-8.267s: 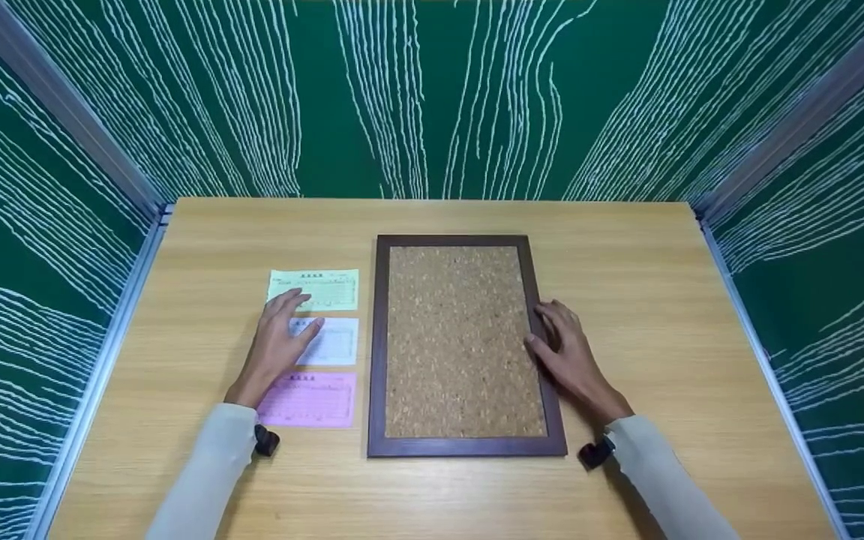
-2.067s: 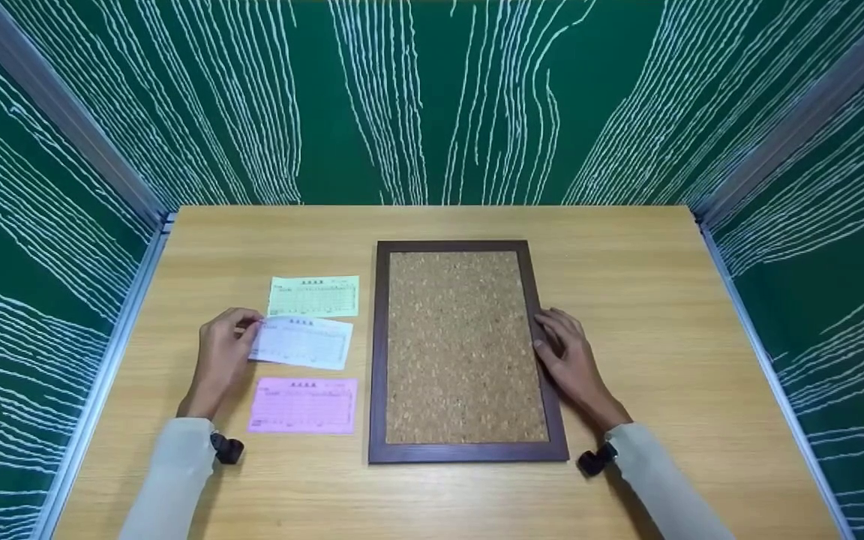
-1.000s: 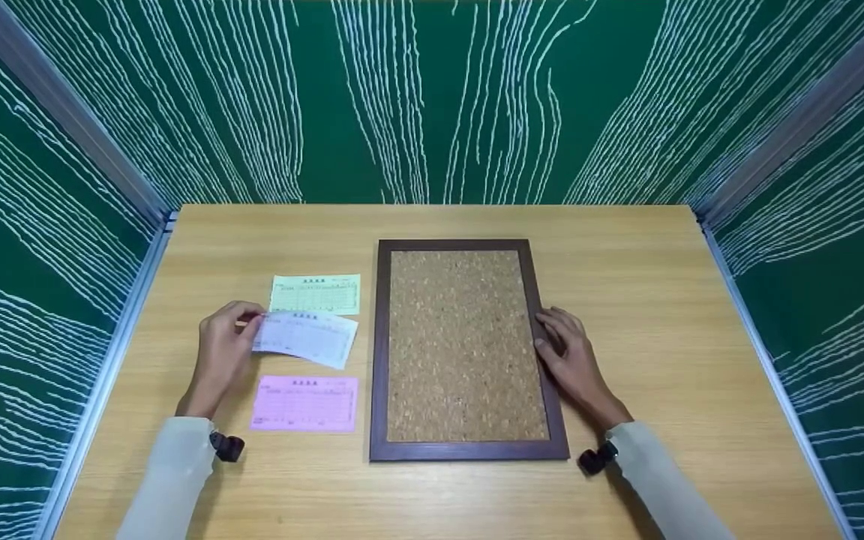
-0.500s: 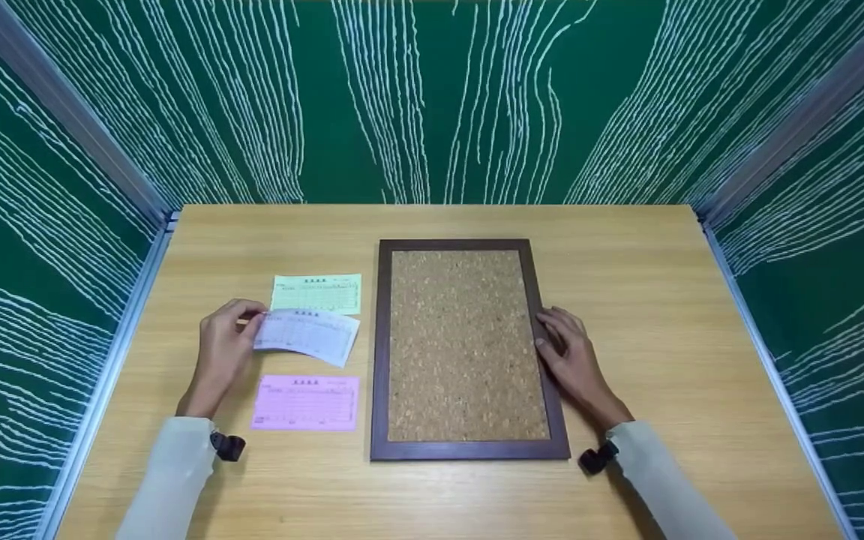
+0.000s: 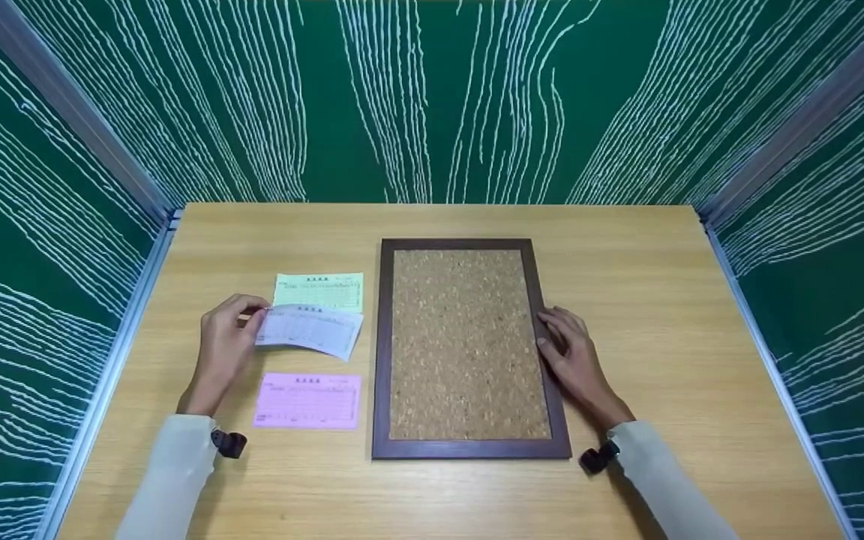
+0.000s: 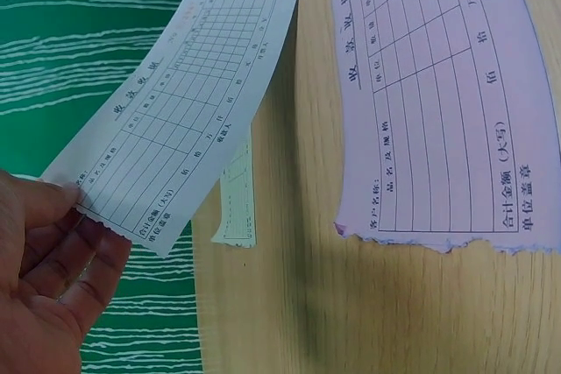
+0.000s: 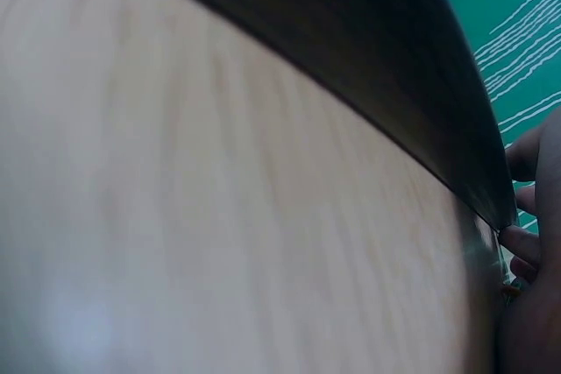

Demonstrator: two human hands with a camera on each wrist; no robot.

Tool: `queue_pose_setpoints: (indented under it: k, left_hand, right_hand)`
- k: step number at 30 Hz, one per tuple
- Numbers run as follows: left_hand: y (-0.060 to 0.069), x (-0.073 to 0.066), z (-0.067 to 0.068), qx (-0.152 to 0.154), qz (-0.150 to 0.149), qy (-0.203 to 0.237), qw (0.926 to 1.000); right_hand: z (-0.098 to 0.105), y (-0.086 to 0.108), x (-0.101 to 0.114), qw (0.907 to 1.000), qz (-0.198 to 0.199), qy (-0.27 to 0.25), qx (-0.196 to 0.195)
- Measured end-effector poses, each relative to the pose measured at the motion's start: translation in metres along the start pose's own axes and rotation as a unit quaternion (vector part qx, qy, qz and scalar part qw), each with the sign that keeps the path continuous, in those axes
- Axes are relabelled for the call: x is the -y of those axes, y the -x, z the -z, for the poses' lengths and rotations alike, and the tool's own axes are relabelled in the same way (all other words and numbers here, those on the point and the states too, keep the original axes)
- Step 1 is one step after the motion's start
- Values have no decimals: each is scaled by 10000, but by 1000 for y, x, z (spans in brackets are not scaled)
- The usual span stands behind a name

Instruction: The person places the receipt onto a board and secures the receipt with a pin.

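Between the thumb and fingers of my left hand, a white receipt slip is pinched by its left end. In the left wrist view, that receipt slip is raised off the table and bends slightly. It covers the lower edge of a green receipt slip in the head view. Nearer me lies a pink receipt slip, flat. My right hand rests against the right side of a brown-framed corkboard, its thumb and fingertips touching the frame. The right wrist view shows only part of those fingers.
The corkboard lies flat in the middle of the wooden table, right of the slips. Green panels with white wavy lines stand behind and on both sides. A small black device sits on each wrist.
Earlier my left hand hovered over the slips; since then it has pinched the white one. Over the last second that slip has risen a little, away from me. My right hand stays by the corkboard.
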State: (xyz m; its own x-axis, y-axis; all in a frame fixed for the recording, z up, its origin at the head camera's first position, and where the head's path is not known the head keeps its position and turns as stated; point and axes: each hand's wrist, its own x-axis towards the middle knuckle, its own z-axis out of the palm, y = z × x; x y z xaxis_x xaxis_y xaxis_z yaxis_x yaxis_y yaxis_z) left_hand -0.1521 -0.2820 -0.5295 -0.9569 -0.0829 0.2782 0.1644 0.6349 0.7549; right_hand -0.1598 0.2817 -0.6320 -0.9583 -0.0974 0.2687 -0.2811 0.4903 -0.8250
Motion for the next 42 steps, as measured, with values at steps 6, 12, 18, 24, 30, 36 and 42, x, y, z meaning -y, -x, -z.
queue_pose_setpoints:
  k: [6, 12, 18, 24, 30, 36, 42]
  left_hand:
    - [0, -1, -1, -103, -48, 37, 9999]
    - [1, -3, 2, -91, -5, 45, 9999]
    - [0, -8, 4, -105, 6, 68, 9999]
    - [0, -10, 4, -115, 69, 138, 9998]
    - [-1, -12, 3, -148, 60, 127, 9998]
    - [-2, -13, 3, -281, -116, 72, 9995]
    - [-3, -14, 2, -345, -141, 96, 9993]
  right_hand:
    - [1, -1, 1, 9999, -144, 64, 49]
    - [3, -3, 3, 9993, -273, 183, 175]
    - [4, -3, 4, 9993, -260, 184, 195]
    - [4, -3, 5, 9991, -282, 224, 227]
    - [4, -4, 6, 9988, -291, 291, 254]
    - [3, -5, 7, 9986, -314, 325, 258]
    - [3, -6, 7, 9986, -346, 315, 264]
